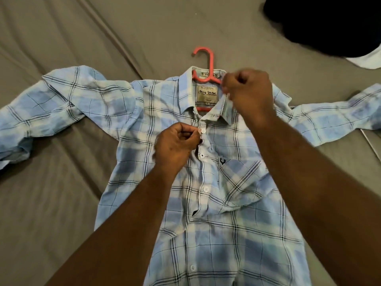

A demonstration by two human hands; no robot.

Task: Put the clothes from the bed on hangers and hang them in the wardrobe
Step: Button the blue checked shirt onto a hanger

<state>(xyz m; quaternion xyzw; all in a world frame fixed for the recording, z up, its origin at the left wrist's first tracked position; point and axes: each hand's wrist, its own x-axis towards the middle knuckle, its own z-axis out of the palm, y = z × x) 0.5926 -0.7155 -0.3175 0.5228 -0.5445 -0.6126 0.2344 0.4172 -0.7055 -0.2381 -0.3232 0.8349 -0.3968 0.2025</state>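
Left hand [175, 145] is curled, its thumb and forefinger pinching the front edge of the shirt [226, 234] right beside a white button [203, 131] a little below the collar [223, 113]. Whether that button is through its hole I cannot tell. Right hand [247, 89], at about 1 o'clock from the left one, is curled as well and pinches the edge of the collar's wing

The shirt, pale blue and white check with thin dark lines, lies front up on the bed [61, 182], collar toward 12 o'clock and hem running out of the picture at 6 o'clock. Its sleeves spread out toward 9 o'clock and 3 o'clock, both rumpled. A pink hanger [203, 54] sits inside the neck: the hook pokes out at 12 o'clock of the collar and lies on the sheet, while its shoulders are hidden under the cloth. A sewn label [207, 93] shows inside the neck, between the hanger's visible bars. A chest pocket [245, 182] lies at 4 o'clock from the left hand

The bed wears a creased grey-brown sheet. At 1 o'clock of the picture a dark cloth [329, 23] rests on it, with something white [367, 60] just beside it at the edge
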